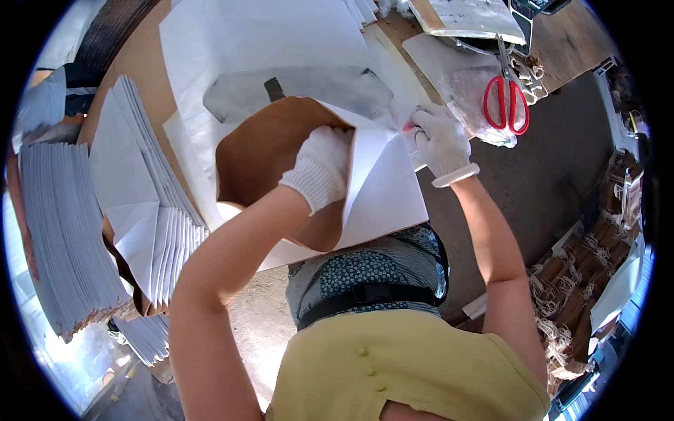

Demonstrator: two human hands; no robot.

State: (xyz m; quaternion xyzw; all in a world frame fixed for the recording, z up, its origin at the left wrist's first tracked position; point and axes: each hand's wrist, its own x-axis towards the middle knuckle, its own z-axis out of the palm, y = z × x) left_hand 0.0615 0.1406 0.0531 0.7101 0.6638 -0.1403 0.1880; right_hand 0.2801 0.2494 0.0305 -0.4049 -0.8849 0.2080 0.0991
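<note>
A large paper bag, white outside and brown inside (256, 151), lies in front of me with its mouth spread wide toward me. My left hand (324, 163), in a white knitted glove, reaches into this mouth against the right inner wall; its fingertips are hidden. Beside the bag's right edge, my right hand (441, 144) wears a matching glove. Its fingers are curled closed, and a small red spot shows at the fingertips; what they grip is too small to make out. Beneath the bag, white paper sheets (267, 35) cover the table.
At left stand tall stacks of folded white paper bags (67, 224). Red-handled scissors (505, 105) lie on a clear plastic bag (467, 91) at the table's right. Bundles with loose strings (583, 274) are at the far right. Part of another person (49, 105) shows at upper left.
</note>
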